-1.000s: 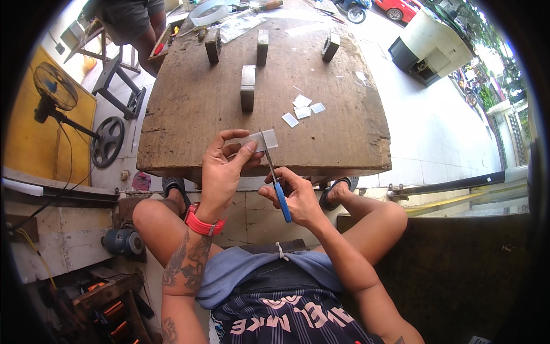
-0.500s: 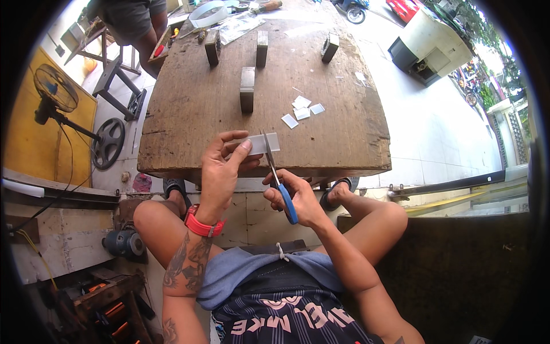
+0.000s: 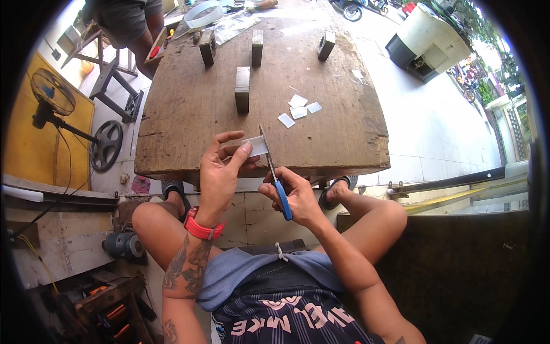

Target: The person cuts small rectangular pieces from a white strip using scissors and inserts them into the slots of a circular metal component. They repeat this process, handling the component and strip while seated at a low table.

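The left grip [image 3: 224,163] pinches a pale strip [image 3: 255,147] between thumb and fingers; the right grip [image 3: 297,196] is wrapped round the blue-handled scissors [image 3: 282,199]. The strip lies over the near edge of the surface [image 3: 183,117], its 3 o'clock end at the blades, which point between 11 and 12 o'clock; whether they touch it cannot be told. At 1 to 2 o'clock from the strip lie several small white pieces [image 3: 298,112], some overlapping. Four upright blocks [image 3: 243,96] stand between 11 and 1 o'clock. Cutting appears partly done: the loose pieces suggest finished cuts, while the held length, partly hidden by fingers, remains undivided.
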{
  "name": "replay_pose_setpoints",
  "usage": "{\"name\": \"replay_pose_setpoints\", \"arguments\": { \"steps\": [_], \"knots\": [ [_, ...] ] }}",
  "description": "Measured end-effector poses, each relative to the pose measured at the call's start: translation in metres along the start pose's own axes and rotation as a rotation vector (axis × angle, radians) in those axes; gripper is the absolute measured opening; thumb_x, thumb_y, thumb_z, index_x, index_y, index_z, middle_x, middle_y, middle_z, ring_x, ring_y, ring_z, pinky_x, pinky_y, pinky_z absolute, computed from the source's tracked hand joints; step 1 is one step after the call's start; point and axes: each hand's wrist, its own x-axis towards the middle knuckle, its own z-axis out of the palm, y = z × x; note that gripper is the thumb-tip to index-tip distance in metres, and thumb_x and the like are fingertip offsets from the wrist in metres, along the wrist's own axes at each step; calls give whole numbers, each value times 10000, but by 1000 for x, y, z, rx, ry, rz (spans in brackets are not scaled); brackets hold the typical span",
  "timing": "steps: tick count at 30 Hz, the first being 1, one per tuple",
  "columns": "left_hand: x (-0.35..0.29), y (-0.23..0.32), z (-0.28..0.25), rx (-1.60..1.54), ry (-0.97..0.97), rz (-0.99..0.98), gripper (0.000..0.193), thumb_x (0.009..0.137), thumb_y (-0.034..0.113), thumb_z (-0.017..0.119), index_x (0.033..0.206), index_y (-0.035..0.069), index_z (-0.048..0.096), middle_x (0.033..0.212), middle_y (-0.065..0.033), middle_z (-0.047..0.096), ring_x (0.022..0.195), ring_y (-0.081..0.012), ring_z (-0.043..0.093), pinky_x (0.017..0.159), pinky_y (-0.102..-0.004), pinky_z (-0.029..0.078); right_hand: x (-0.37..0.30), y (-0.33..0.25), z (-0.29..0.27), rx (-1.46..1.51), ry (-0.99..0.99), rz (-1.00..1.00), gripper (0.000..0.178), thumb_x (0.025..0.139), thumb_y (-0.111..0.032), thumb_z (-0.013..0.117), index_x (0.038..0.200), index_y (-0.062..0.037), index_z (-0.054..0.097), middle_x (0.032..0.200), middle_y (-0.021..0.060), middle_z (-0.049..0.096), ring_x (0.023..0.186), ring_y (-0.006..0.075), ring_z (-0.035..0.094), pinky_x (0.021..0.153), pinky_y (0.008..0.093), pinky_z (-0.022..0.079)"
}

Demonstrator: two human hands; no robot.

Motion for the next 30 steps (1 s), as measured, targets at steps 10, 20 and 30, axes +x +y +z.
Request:
{"name": "replay_pose_setpoints", "arguments": {
  "steps": [10,20,30],
  "knots": [
    [2,-5,-2,-72,-9,0,290,1023,113,706,1279,1,630,1077,-158,746,967,-216,757,826,-307,649,-1,0,-1,32,-84,-71,518,914,-461,842,1153,-36,667,785,2,644,723,73,574,648,248,463],
    [1,-8,2,-119,-9,-12,262,1049,112,666,1283,12,602,1162,-132,694,995,-207,744,855,-314,657,0,-1,-5,95,-212,-95,614,913,-507,827,1278,-62,612,903,8,626,832,98,646,769,262,526],
    [0,-7,3,-91,5,-12,257,1041,117,677,1248,-13,595,1167,-159,680,997,-231,751,848,-321,662,0,0,-1,117,-84,-5,470,931,-390,843,1197,-55,650,902,-21,619,777,52,577,677,219,502]
  ]
}}
